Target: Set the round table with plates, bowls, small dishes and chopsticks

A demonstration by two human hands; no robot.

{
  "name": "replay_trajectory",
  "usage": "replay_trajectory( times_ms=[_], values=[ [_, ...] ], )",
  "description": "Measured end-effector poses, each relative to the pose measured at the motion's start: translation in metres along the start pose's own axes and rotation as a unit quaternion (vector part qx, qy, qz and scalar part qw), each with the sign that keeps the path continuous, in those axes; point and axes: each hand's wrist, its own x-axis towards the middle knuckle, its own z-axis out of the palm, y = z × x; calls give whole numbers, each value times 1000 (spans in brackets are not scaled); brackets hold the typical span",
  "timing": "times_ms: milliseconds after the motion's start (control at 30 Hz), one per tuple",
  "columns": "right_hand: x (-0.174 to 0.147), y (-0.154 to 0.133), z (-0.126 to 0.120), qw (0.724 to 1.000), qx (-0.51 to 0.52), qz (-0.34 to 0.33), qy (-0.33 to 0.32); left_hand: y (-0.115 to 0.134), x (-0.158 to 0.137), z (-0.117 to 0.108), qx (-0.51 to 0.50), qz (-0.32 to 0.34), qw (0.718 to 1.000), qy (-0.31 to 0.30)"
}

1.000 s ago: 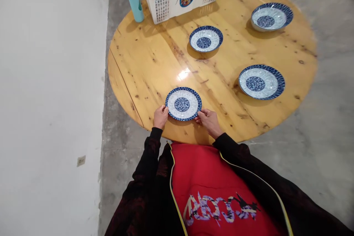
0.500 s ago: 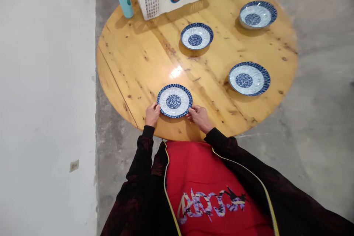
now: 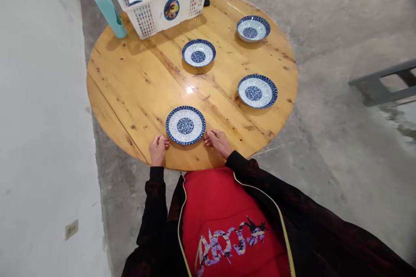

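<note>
A round plate with a blue patterned rim and a blue centre lies near the table's front edge. My left hand is just off its lower left rim, fingers loosely bent and holding nothing. On the other side, my right hand rests by the right rim with its fingers slightly apart, also without anything in it. Farther in are a matching dish at the middle back, another dish to the right and a deeper bowl at the back right.
A white plastic basket with a picture sticker stands at the back of the round wooden table, some white-and-blue ware inside it. Left of it is a tall turquoise bottle. A grey stool is on the floor at right.
Both hands have let go of the plate's rim and moved slightly outward from it. The plate stays at the front edge. My view has shifted to the right.
</note>
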Motion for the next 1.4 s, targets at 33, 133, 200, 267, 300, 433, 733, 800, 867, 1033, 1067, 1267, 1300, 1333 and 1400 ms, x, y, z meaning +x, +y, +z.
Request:
replay_trajectory(
  times_ms=[33,133,200,267,300,433,733,800,867,1033,1067,1267,1300,1333,1400],
  values=[
    [-1,2,-2,1000,6,3,8,2,-1,-1,-3,-7,1000,9],
    [-4,5,-7,999,18,12,29,4,-2,-2,-3,-12,1000,18],
    [-7,7,-9,999,20,17,34,4,-3,2,11,2,1000,1],
    [-9,8,-11,999,18,24,31,3,-6,9,32,13,999,-25],
    [-10,8,-12,999,15,27,25,2,-8,13,42,14,998,-35],
    [-5,7,-15,1000,-16,5,-23,-1,-15,28,44,2,998,-53],
    [2,1,-13,998,-31,-8,-62,-20,-56,-12,2,-18,994,109],
    [-3,6,-18,997,-23,3,-74,-28,-75,-26,7,-26,988,150],
    [-7,11,-25,997,-21,14,-80,-38,-95,-36,6,-41,982,186],
    [-4,14,-31,997,-15,15,-78,-58,-143,-30,-1,-89,972,220],
    [-3,12,-30,996,-14,10,-84,-61,-150,-25,-4,-96,971,219],
    [-5,6,-24,993,-21,-2,-120,-65,-183,9,-18,-105,975,193],
    [-6,7,-25,992,-26,-1,-123,-65,-188,14,-18,-106,976,188],
    [-6,9,-26,992,-32,0,-126,-65,-194,17,-17,-107,977,185],
    [-6,11,-28,991,-37,3,-131,-66,-204,23,-15,-109,977,183]
  ],
)
